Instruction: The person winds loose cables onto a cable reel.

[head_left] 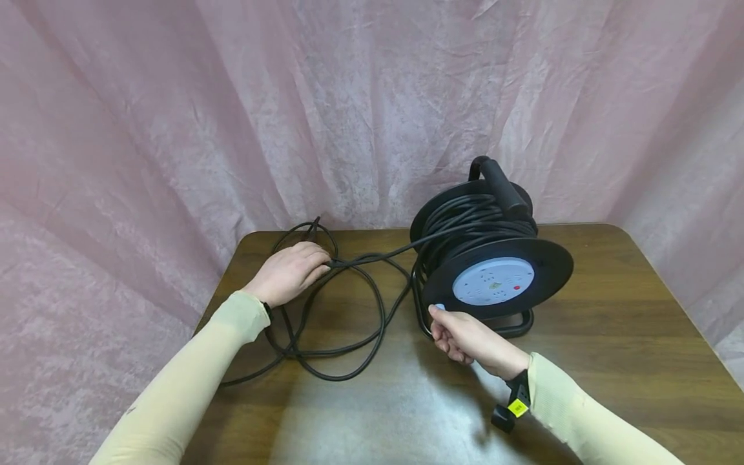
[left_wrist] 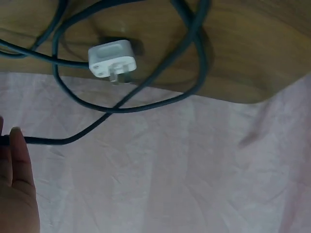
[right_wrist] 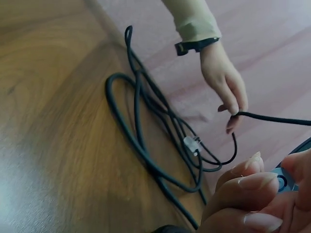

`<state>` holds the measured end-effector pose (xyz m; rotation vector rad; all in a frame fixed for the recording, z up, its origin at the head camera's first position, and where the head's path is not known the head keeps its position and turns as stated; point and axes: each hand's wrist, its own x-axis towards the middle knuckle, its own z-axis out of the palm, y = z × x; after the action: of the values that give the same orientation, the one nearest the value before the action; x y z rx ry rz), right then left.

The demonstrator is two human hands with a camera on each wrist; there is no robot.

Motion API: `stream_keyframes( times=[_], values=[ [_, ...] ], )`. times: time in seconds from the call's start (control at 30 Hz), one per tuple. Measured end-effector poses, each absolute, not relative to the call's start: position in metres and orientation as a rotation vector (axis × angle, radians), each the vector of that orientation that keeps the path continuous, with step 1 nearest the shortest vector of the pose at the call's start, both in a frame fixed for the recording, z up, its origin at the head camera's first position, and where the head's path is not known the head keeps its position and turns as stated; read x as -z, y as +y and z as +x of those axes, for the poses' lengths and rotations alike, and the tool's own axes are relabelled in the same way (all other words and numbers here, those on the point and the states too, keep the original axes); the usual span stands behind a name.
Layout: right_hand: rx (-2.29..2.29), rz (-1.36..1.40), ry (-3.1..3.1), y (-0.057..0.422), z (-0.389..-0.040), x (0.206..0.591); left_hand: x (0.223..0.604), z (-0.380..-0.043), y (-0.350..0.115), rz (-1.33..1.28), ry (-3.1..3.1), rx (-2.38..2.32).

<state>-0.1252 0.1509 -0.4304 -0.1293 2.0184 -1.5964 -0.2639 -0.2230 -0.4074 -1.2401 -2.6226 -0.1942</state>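
Observation:
A black cable reel point(head_left: 552, 261) stands on the right half of the table, with dark cable wound thickly round its drum. Its front disc carries a pale round socket panel point(head_left: 493, 281) with a red button. My right hand point(head_left: 467, 339) grips the light blue crank knob point(right_wrist: 283, 179) at the disc's lower left edge, fingers curled round it. To the left, my left hand point(head_left: 298, 270) pinches the black cable point(right_wrist: 272, 118) between thumb and fingers. From there the cable runs up to the drum. A white plug point(left_wrist: 112, 58) lies among the loose loops, hidden in the head view.
Loose cable loops spread over the left side of the wooden table point(head_left: 616, 361), one strand reaching its left edge. The reel rests on a black tube frame point(head_left: 514, 329) with a handle point(head_left: 502, 187) on top. A pink curtain point(head_left: 372, 116) hangs close behind the table.

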Motion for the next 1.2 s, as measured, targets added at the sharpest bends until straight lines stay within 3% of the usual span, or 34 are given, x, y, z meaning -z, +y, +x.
stream_keyframes(
  times=[0.57,0.9,1.2],
  values=[
    [1.738,-0.202,1.931,0.144,-0.126,0.414,0.42,-0.254,-0.187,-1.192,-2.703,0.294],
    [1.864,-0.219,1.827,0.143,-0.127,0.401,0.433,-0.249,-0.169,-1.359,-2.624,0.342],
    [1.995,-0.282,1.721,0.144,-0.126,0.397,0.435,-0.25,-0.165,-1.329,-2.639,0.343]
  ],
)
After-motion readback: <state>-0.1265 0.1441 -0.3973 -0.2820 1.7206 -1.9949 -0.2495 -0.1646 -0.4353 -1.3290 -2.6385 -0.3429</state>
